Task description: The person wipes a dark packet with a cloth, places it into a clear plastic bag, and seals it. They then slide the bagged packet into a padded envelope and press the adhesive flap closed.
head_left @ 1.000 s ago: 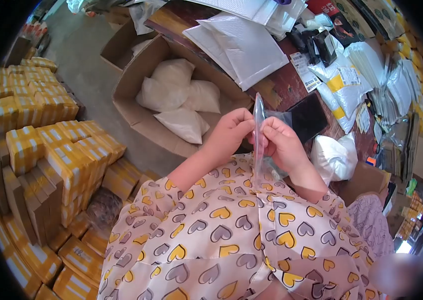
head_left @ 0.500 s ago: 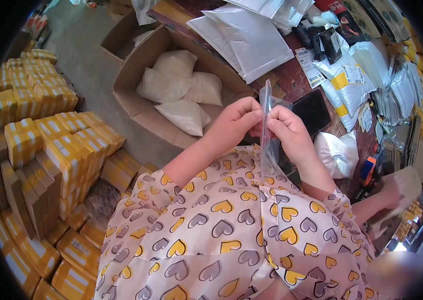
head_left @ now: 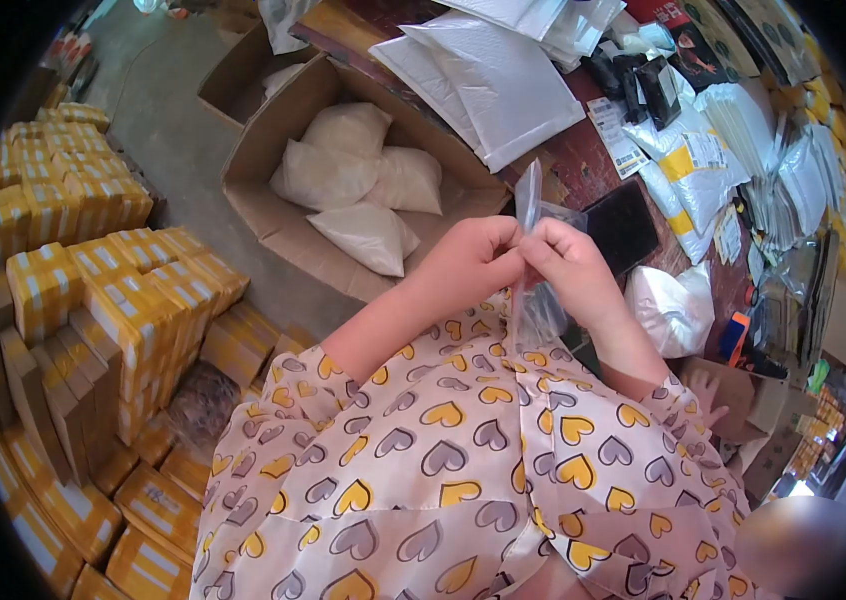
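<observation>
Both of my hands hold a small clear plastic bag (head_left: 531,205) upright in front of my chest. My left hand (head_left: 473,262) pinches one side of the bag near its upper part. My right hand (head_left: 575,272) pinches the other side, fingertips almost touching the left ones. The bag's top edge sticks up above my fingers and its lower part hangs down to my heart-patterned sleeves (head_left: 463,440). Something dark seems to sit inside the lower part, unclear what.
An open cardboard box (head_left: 273,215) with white padded pouches (head_left: 348,165) stands on the floor ahead. Stacks of yellow-taped cartons (head_left: 113,300) fill the left. The table at right carries white mailers (head_left: 503,80), a black phone (head_left: 623,225), labels and plastic bags. Another person's hand (head_left: 708,390) shows at right.
My hands have drawn slightly closer together on the bag, and it sits a little lower. The other person's arm at the right has pulled back, leaving only a hand in view.
</observation>
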